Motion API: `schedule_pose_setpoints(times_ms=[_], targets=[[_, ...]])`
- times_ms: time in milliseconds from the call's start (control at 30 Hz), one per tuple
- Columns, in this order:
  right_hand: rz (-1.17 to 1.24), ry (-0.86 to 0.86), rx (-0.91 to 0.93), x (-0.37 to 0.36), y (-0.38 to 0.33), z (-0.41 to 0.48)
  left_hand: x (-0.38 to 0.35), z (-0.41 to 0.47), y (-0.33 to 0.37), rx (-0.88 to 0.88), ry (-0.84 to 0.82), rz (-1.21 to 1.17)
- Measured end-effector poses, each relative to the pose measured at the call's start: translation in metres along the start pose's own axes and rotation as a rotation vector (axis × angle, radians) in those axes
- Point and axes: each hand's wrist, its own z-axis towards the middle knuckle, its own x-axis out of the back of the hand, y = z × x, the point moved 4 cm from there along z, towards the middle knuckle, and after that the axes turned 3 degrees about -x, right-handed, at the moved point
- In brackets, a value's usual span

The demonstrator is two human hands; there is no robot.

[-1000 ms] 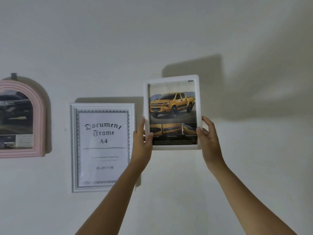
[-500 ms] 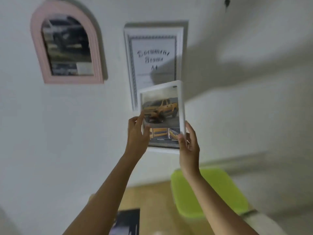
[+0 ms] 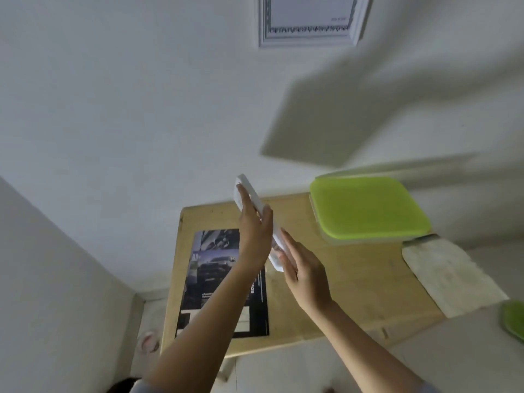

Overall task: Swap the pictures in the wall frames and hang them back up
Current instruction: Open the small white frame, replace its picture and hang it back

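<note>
White frame [image 3: 253, 194] is what my fingers [image 3: 244, 201] are grasping. The left hand [image 3: 255, 236] pinches its upper part, thumb on one side and fingers on the other. The right hand [image 3: 306, 276] grips the lower end, fingers laid nearly straight along it and the thumb across. The frame is turned edge-on to my camera and tilted, held in the air above the wooden counter [image 3: 354, 279]. Under the left forearm a dark car picture [image 3: 215, 268] lies flat on the counter. At the far right corner sits a box with a lime-green lid [image 3: 365, 208], and near it a pale slab [image 3: 448, 276] lies at the counter's right edge. On the wall above hangs a document frame [image 3: 309, 24], cut off by the top of my view.
</note>
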Motion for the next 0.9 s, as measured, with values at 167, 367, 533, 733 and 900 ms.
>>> schedule_pose_setpoints(times_ms=[167,367,533,733,900], targets=[[0.251,-0.244,-0.104,-0.017,0.002,-0.022,0.01,0.002,-0.037,0.1,0.078,-0.012],[0.211,-0.282,-0.28,-0.006,0.065,-0.022,0.024,-0.01,-0.07,0.203,-0.062,-0.247],[0.355,-0.424,-0.889,-0.012,0.124,-0.042,0.007,-0.038,-0.097,0.373,-0.215,-0.495],[0.372,-0.335,-1.007,0.002,0.15,-0.076,-0.026,-0.065,-0.144,0.585,-0.125,-0.3],[0.203,-0.345,-0.889,0.011,0.163,-0.086,-0.049,-0.079,-0.17,0.593,-0.135,0.004]])
